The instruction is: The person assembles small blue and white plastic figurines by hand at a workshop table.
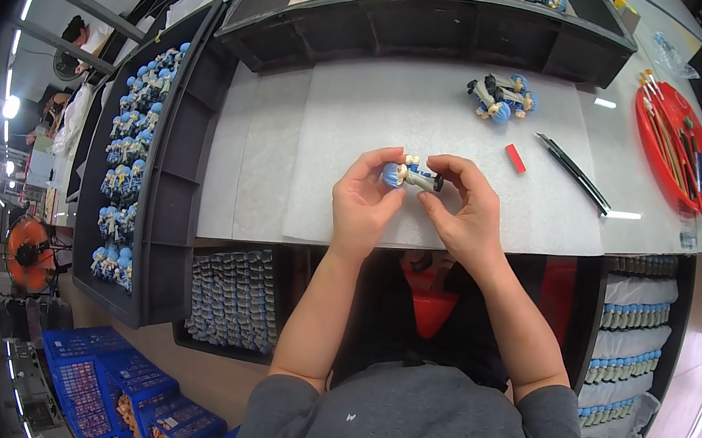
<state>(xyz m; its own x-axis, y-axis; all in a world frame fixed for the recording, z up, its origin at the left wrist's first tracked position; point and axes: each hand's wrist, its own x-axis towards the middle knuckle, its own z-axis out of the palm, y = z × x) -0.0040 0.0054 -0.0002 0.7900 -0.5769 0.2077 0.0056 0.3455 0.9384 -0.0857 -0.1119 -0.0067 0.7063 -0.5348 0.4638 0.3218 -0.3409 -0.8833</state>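
Above the white-covered table, a small figurine with light blue hair lies sideways between my two hands. At its head end, my left hand pinches it with thumb and forefinger. My right hand grips the dark foot end the same way. Fingers cover part of the figurine's body. A small pile of similar figurines rests on the white sheet beyond my right hand. Nearer to that hand lie a short red block and dark slim pens or knives.
A red oval tray at the right holds brushes and tools. Dark crates stand around: one at the back, one at the left full of figurines, others below the table edge, including one with rows of figurines at the lower right.
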